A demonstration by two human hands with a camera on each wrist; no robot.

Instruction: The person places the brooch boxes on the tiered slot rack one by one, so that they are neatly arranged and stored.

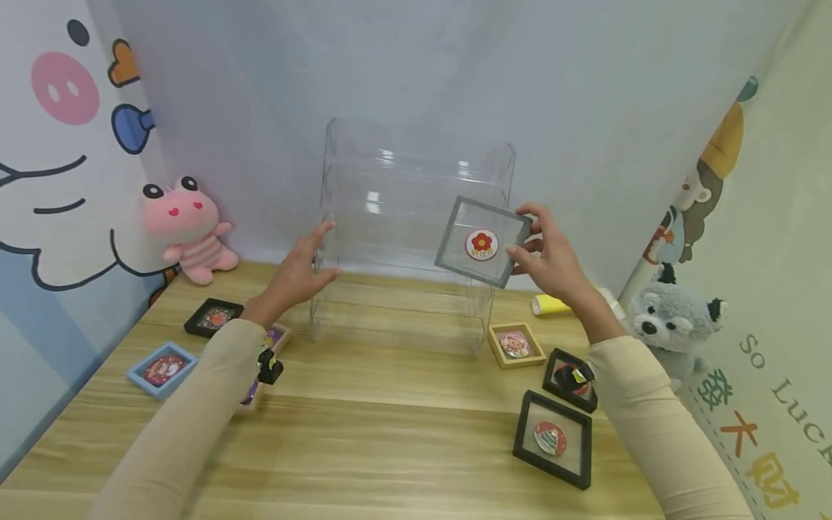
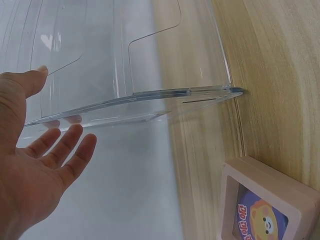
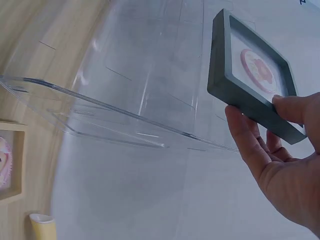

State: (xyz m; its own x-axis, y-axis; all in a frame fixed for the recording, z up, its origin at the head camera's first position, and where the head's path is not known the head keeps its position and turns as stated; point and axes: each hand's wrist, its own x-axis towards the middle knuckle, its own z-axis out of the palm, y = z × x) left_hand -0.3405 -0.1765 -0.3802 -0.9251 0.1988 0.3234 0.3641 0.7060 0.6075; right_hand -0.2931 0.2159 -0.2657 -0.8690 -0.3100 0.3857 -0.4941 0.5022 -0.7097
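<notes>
In the head view my right hand [image 1: 549,253] pinches the right edge of a grey display frame [image 1: 448,242], thumb in front and fingers behind. A round badge [image 1: 482,245] with a red flower sits inside its clear window. The frame is held tilted in front of a clear acrylic tiered rack [image 1: 403,278]. At the rack's left side is my left hand [image 1: 299,267], thumb and fingers spread and holding nothing. Seen in the left wrist view, this hand [image 2: 40,165] lies close to the rack's side panel [image 2: 145,97]; whether it touches is unclear.
Left on the table are a black frame [image 1: 211,318], a blue frame [image 1: 162,370] and a pink frame [image 2: 272,175]. To the right lie a wooden frame [image 1: 516,345] and two black frames [image 1: 552,438]. A pink plush [image 1: 188,224], yellow roll [image 1: 549,304] and grey plush dog [image 1: 676,318] stand behind.
</notes>
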